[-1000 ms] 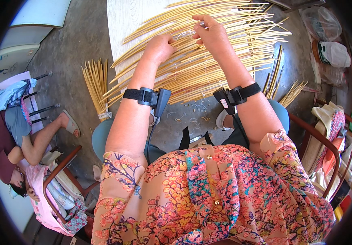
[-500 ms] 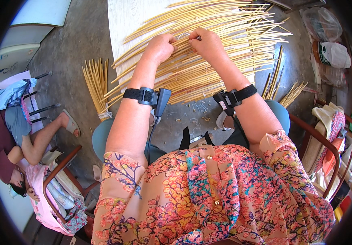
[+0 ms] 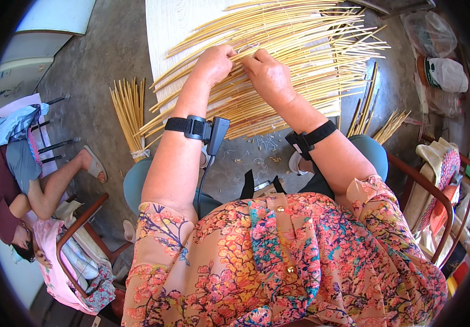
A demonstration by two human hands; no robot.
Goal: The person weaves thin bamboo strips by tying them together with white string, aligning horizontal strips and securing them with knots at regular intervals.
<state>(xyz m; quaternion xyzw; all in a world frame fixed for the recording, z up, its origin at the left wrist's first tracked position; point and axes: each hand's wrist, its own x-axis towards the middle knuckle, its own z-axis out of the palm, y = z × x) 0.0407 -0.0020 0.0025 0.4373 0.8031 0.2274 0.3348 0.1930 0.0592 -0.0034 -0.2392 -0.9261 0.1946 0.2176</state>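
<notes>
A mat of long, thin yellow stalks (image 3: 300, 82), bound across with pale thread, is spread over a white wood-grain board (image 3: 164, 32). My left hand (image 3: 213, 64) is at the mat's left-middle part, its fingers pinched together at the stalks. Close on its right, my right hand (image 3: 269, 78) has its fingers bent and pressed together over the stalks, back of the hand up. A loop of white thread (image 3: 252, 47) shows just beyond the hands. What sits between the fingertips of either hand is too small or hidden to tell. Both forearms wear black straps with small devices.
Upright stalk bundles (image 3: 128, 111) stand left of the board, with more bundles (image 3: 392, 125) at right. Thread scraps and bits (image 3: 265, 144) lie on the floor below the board. A person (image 3: 19, 185) sits at far left. Wooden-armed chairs (image 3: 85, 220) and bagged goods (image 3: 444, 73) flank me.
My right hand has come down and left, closer to my left hand, and turned so its back faces up. My left hand stays almost in place.
</notes>
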